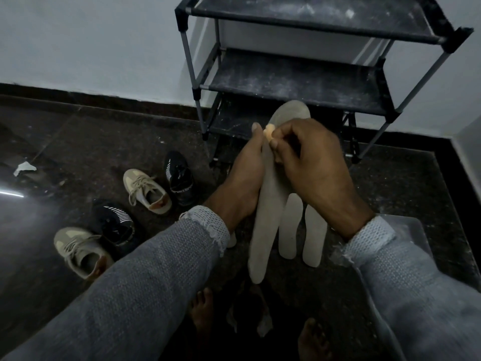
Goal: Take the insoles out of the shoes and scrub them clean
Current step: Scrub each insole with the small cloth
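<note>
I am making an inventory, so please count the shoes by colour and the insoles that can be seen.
Beige shoes: 2
Black shoes: 2
Insoles: 3, one held in the left hand, two on the floor
Total: 7

L hand (243, 175) gripping, R hand (312, 165) prob. pinching, both raised.
</note>
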### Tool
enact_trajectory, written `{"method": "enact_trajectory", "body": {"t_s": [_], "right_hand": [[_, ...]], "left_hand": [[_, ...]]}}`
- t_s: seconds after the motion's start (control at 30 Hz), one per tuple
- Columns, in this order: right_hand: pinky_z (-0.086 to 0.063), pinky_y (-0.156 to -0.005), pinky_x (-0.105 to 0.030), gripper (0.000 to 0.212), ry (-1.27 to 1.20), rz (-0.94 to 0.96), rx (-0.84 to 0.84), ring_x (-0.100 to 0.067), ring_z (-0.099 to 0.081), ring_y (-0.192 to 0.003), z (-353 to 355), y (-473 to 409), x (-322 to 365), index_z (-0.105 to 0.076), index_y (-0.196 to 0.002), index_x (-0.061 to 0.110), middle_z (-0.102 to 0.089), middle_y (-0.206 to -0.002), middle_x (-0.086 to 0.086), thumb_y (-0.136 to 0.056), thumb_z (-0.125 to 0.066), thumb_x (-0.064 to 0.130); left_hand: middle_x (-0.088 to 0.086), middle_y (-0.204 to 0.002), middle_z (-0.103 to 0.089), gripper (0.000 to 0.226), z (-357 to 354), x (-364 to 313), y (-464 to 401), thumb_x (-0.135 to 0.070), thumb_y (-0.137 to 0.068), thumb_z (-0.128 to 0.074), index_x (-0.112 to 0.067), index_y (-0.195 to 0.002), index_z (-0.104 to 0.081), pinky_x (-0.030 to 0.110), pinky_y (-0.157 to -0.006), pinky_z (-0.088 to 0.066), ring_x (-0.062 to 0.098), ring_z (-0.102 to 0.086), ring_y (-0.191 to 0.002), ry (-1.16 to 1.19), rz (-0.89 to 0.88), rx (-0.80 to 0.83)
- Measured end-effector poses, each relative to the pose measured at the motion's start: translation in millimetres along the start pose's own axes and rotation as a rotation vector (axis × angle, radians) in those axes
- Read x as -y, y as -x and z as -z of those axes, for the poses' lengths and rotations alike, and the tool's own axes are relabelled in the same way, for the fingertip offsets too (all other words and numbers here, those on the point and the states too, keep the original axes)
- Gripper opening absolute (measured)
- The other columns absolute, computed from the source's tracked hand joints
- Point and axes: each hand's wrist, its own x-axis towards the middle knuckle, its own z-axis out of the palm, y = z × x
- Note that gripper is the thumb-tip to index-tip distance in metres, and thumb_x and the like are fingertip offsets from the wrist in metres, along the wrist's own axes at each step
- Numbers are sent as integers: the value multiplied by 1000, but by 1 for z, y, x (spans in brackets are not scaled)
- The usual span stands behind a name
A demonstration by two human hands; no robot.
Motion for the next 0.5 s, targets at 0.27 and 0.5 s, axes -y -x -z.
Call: {"method": "enact_trajectory", "body": {"t_s": [0.27,0.5], "right_hand": [[-51,-64,-12,9,-189,-54,154,0,-63,-68,1,3,9,-68,-88,14,-65,-78,9,-93,-61,17],[-49,-66,-10,8,-133,-69,0,-4,-61,-72,0,-1,1,-69,-87,11,-65,-81,2,-92,-63,14]], "left_hand": [[8,-87,-70,58,3,-5,3,-50,-101,-27,-7,-110,-65,24,-70,-55,17,-67,-83,-71,-27,-69],[8,-106,-68,54,-5,2,3,-44,-103,-26,-6,-121,-59,22,-71,-56,16,-64,-93,27,-9,-18]]}}
